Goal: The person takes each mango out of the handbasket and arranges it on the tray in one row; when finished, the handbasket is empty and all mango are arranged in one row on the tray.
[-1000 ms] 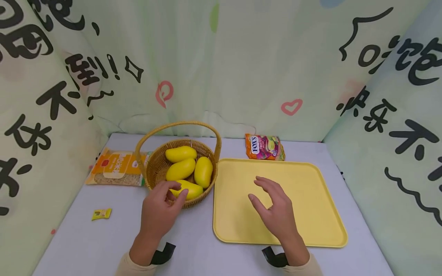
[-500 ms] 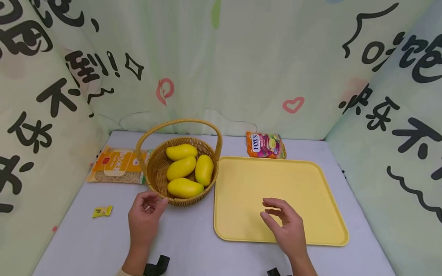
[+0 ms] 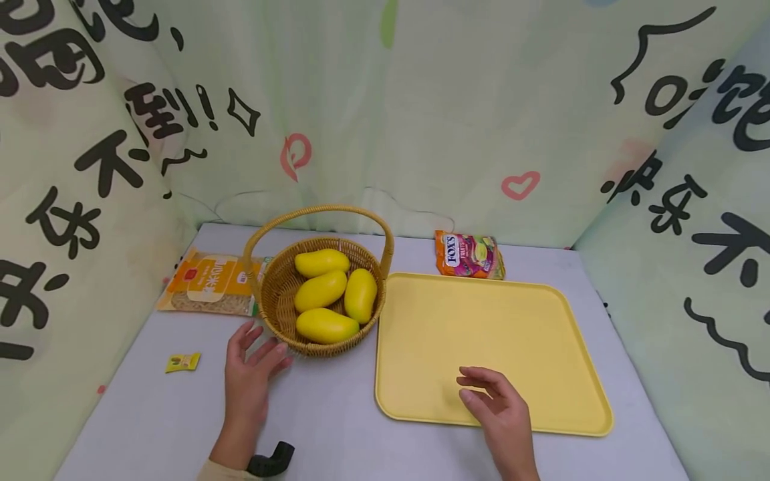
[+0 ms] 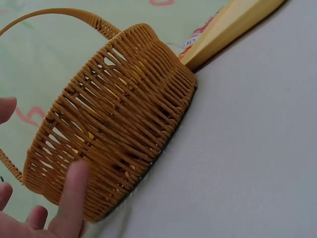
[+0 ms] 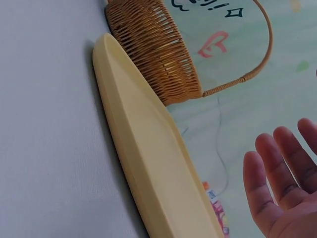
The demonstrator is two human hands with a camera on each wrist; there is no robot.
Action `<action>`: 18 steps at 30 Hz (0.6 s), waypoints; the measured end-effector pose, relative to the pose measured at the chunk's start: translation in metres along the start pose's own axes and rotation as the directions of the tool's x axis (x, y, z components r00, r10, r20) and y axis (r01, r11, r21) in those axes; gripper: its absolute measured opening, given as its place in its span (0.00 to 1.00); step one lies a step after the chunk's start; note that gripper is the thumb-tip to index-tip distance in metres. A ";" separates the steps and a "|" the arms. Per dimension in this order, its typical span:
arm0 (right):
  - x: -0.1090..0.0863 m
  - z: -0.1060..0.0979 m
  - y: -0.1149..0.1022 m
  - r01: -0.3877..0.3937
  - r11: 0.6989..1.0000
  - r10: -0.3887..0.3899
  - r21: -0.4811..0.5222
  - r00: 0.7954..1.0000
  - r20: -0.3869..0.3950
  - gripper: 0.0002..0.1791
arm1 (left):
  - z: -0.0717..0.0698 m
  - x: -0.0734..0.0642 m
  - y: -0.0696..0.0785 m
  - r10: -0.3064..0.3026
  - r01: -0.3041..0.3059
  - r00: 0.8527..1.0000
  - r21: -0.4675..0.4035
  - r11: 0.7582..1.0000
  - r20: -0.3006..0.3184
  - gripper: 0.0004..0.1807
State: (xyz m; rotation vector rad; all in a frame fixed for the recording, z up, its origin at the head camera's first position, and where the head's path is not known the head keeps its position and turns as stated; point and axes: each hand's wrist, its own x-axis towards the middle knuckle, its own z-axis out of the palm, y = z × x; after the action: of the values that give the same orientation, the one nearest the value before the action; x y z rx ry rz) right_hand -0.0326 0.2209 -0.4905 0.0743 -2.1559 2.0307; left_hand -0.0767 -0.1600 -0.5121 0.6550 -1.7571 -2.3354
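On tbl [image 3: 337,427]: wicker basket [image 3: 321,349] L of centre, 4 mangoes [image 3: 327,326] in it (three lined up front to back, one to their R). Tray [image 3: 499,327] just R of basket. FOX'S candy bag [image 3: 470,255] behind tray's L half. Grain packet [image 3: 207,287] L of basket, partly behind it; wrapped candy [image 3: 182,362] in front of packet. L hand [image 3: 249,367] nr basket's front L, R hand [image 3: 502,414] over tray's front edge.

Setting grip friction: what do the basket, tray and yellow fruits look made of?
Basket: wicker or a woven imitation, satin; interlaced strands with gaps. Tray: probably moulded plastic, matte; smooth, rounded corners. Yellow fruits: real flesh or plastic, unclear; smooth skin, soft sheen.
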 end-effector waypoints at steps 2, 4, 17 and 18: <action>0.000 0.001 0.000 -0.005 1.000 0.005 0.001 1.000 0.003 0.19 | 0.000 0.003 -0.001 -0.014 0.014 1.000 -0.011 1.000 0.025 0.50; 0.000 0.001 0.001 -0.008 1.000 0.008 0.000 1.000 0.009 0.19 | 0.000 0.007 -0.002 -0.018 0.019 0.998 -0.011 1.000 0.053 0.52; 0.009 0.002 0.000 -0.014 0.996 0.020 -0.087 0.997 0.070 0.24 | 0.006 0.021 -0.007 0.004 -0.009 0.997 0.066 0.998 0.078 0.56; 0.012 0.002 0.000 -0.011 0.995 0.019 -0.100 0.996 0.082 0.25 | 0.006 0.022 -0.008 0.001 -0.007 0.997 0.070 0.997 0.075 0.56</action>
State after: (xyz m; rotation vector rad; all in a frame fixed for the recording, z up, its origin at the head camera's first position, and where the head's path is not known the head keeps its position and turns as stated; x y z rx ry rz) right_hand -0.0444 0.2196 -0.4884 0.1320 -2.3105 1.9573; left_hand -0.0976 -0.1605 -0.5234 0.5802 -1.8786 -2.3339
